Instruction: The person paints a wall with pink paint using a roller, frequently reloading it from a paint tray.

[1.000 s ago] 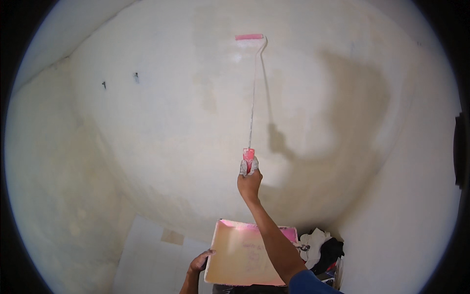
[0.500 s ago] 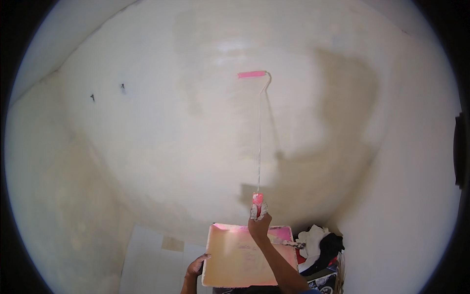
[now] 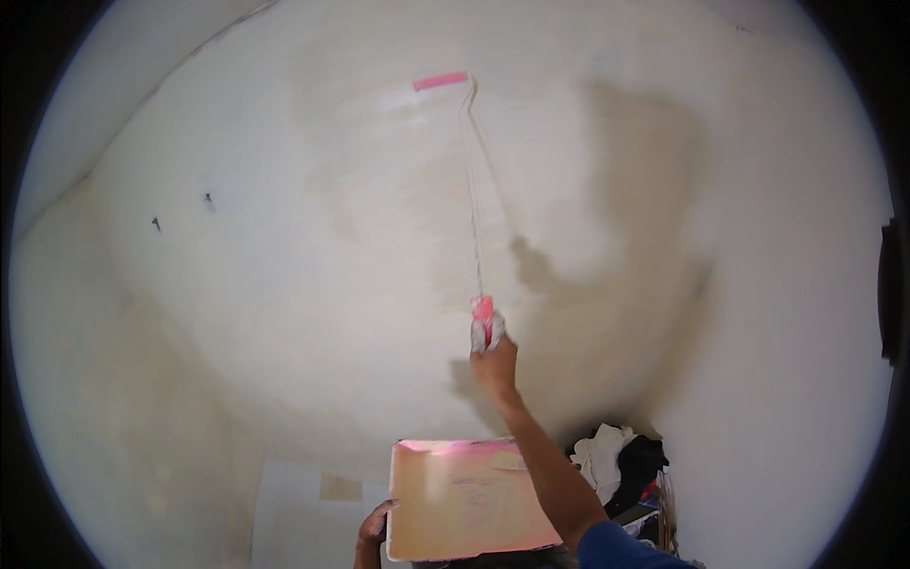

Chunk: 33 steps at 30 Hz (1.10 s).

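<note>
Right hand (image 3: 495, 365) is clenched around the red handle (image 3: 482, 308) of a paint roller, arm stretched upward. A thin rod (image 3: 476, 237) runs up to the pink roller (image 3: 440, 82), high on the wall (image 3: 313, 313), seemingly against it, with a shiny patch (image 3: 403, 119) just below its left end. Left hand (image 3: 375, 524) grasps the tray (image 3: 436, 503) by its left edge, thumb at the rim; its other fingers are mostly hidden. Cloths (image 3: 599, 457) lie heaped beyond the tray's right edge.

To roll well, light, even pressure along the roller's whole length should avoid ridges, and overlapping strokes should blend the shiny patch. The tray is best held level. The shadow (image 3: 645, 171) toward the wall's right edge probably makes coverage harder to judge there.
</note>
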Motion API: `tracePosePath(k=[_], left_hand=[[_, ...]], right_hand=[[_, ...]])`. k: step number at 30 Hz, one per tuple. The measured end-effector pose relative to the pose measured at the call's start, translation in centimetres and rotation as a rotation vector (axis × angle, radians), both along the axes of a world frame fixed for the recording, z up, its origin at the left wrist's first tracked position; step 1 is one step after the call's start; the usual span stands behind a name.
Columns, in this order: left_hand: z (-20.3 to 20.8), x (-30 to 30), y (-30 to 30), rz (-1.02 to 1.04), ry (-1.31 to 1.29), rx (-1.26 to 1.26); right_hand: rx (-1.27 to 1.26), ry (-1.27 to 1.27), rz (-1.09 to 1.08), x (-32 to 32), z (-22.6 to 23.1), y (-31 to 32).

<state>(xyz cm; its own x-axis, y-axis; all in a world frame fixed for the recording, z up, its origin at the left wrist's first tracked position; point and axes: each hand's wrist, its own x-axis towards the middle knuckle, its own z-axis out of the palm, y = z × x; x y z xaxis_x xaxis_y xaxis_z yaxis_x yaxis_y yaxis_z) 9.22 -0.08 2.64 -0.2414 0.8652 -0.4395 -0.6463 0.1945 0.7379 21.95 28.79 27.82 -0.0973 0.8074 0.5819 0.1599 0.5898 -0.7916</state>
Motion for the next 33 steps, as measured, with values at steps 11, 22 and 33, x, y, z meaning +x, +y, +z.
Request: tracePosePath(k=[11, 22, 33], left_hand=[[-1.5, -0.6, -0.6, 0.045, 0.009, 0.05], [-0.8, 0.1, 0.3, 0.048, -0.025, 0.058], [3.5, 3.3, 2.2, 0.051, 0.106, -0.034]], right_hand=[[-0.167, -0.076, -0.063, 7.0, -10.6, -6.3], [-0.001, 0.076, -0.051, 3.0, -1.9, -0.1], [-0.274, -0.058, -0.001, 11.0, -6.9, -6.8]])
